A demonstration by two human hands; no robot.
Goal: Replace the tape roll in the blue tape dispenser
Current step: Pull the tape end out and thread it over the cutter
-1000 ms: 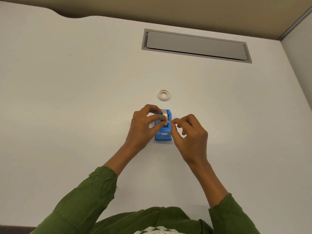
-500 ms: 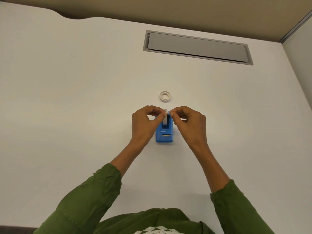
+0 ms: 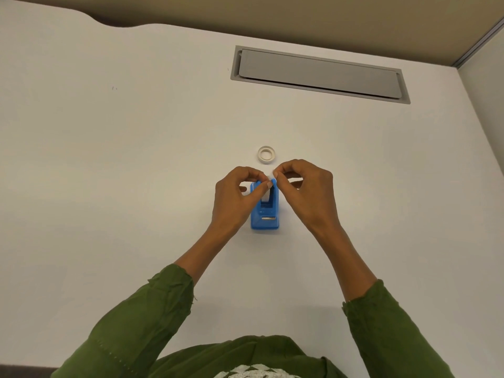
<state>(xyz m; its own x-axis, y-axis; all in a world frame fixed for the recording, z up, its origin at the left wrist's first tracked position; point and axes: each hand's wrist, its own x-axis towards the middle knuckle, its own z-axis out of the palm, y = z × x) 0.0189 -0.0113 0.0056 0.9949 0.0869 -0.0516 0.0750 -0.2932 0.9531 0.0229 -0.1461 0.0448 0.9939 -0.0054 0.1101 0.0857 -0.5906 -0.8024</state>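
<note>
Blue dispenser (image 3: 264, 214) sits on the desk (image 3: 109, 186) with a roll (image 3: 266, 196) already seated under our fingers. Both hands, left (image 3: 237, 197) and right (image 3: 305, 192), pinch at its top, likely the tape end. A spare ring (image 3: 266, 154) lies just beyond. We judge threading to the cutter remains.

Occluded and cropped regions
The far end of the tape dispenser (image 3: 265, 211) is covered by fingertips (image 3: 268, 184); sleeves (image 3: 141, 323) are cropped below.
</note>
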